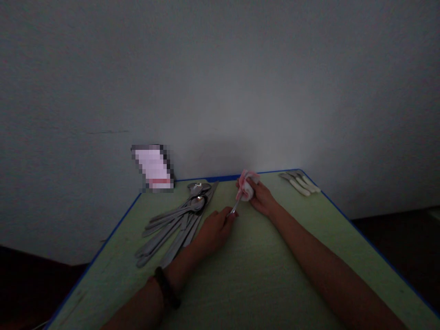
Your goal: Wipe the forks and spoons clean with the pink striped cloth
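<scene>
My left hand (215,229) rests on the green table (261,275) and is closed on the handle end of a thin metal utensil (235,206). The utensil's other end disappears into a pink-and-white cloth (246,185), and I cannot tell whether it is a spoon or a knife. My right hand (263,197) is closed around that cloth, wrapped about the utensil's far end, near the table's back edge. A dark band sits on my left wrist.
A heap of metal spoons and knives (178,220) lies left of my left hand. Several white-handled utensils (300,183) lie at the back right corner. A blurred-out card (153,167) leans against the grey wall. The table has a blue rim.
</scene>
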### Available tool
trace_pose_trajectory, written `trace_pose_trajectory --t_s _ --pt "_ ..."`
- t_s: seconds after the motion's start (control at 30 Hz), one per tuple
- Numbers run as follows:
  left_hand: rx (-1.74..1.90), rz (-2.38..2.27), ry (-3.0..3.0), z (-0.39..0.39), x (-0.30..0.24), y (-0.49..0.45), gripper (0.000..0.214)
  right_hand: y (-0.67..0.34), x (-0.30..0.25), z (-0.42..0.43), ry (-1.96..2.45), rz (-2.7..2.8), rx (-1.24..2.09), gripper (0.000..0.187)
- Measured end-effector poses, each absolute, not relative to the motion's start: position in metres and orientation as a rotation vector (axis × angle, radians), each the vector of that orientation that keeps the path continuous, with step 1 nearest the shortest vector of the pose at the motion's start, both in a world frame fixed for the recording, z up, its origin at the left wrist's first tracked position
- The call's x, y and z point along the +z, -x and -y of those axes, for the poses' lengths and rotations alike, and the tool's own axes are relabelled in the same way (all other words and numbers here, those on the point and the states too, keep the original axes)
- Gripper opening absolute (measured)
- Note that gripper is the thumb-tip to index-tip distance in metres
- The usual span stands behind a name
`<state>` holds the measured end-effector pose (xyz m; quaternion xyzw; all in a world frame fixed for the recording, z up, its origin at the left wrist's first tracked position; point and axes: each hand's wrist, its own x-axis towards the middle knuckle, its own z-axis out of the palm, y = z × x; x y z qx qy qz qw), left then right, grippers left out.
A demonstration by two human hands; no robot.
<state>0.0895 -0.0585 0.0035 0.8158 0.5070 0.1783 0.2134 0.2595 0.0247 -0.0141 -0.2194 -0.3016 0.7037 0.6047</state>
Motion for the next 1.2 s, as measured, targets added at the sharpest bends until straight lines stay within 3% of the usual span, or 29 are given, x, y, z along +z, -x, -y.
trace_pose_trajectory --t_s 0.5,1.2 --pt "0.463 -1.418 -2.276 0.0584 0.0032 -0.0887 0.035 -0.2663 -0.0147 -0.0240 0.526 0.783 1.690 0.025" --pt "0.465 -1.427 -2.266 0.0596 0.0042 -0.0902 0.034 -0.2604 -0.0153 -0.0257 0.547 0.743 1.648 0.011"
